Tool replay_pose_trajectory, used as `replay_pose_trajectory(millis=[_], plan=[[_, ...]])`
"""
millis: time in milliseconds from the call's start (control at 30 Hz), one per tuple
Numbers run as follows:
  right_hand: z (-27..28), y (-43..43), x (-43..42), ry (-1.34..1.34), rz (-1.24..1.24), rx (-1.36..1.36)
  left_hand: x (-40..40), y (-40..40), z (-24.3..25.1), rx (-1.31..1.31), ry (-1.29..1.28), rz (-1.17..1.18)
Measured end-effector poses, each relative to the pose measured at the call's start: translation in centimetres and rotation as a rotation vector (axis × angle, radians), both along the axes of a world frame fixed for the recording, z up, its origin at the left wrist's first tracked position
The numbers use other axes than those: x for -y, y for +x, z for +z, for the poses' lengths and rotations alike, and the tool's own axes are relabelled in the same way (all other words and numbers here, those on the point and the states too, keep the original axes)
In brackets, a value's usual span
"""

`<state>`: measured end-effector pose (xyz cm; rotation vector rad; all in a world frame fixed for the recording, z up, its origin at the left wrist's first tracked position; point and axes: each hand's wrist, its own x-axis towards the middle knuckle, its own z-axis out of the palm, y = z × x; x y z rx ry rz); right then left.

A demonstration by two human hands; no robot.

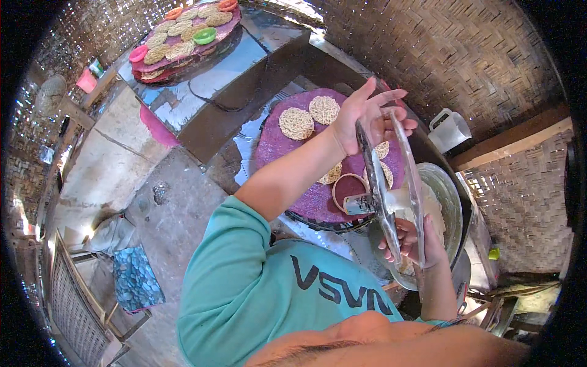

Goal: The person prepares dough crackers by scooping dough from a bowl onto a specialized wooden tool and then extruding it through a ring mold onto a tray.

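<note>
Both of my hands are on a hand press made of two long bars (378, 183) with a short cylinder (358, 204) between them. My left hand (362, 117) wraps the far ends of the bars, with some fingers extended. My right hand (429, 241) grips the near ends. Below the press lies a round tray covered with purple cloth (279, 160). Several flat discs of pale noodle strands, such as this noodle disc (296, 124), lie on it. A thin ring (335, 195) stands by the cylinder's lower end. The bars and my left arm hide part of the tray.
To the right, a large basin (454, 211) holds pale dough (433, 208). A clear plastic jug (451, 133) stands by the woven bamboo wall (458, 55). At upper left, stacked trays (229, 30) carry noodle discs and small coloured bowls on a table (176, 110).
</note>
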<state>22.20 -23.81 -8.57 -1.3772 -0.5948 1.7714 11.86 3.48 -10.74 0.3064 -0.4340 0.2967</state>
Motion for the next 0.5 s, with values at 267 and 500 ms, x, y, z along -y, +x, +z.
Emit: replay_pose_trajectory(millis=[267,500], plan=[[-0.6,2.6,-0.7,-0.214,-0.020,0.141,0.7,1.4,-3.1,-0.236,-0.092,0.226],[-0.6,0.4,-2.1,-0.195,-0.021,0.218,-0.5,-0.6,-3.7,-0.264,-0.061,0.250]])
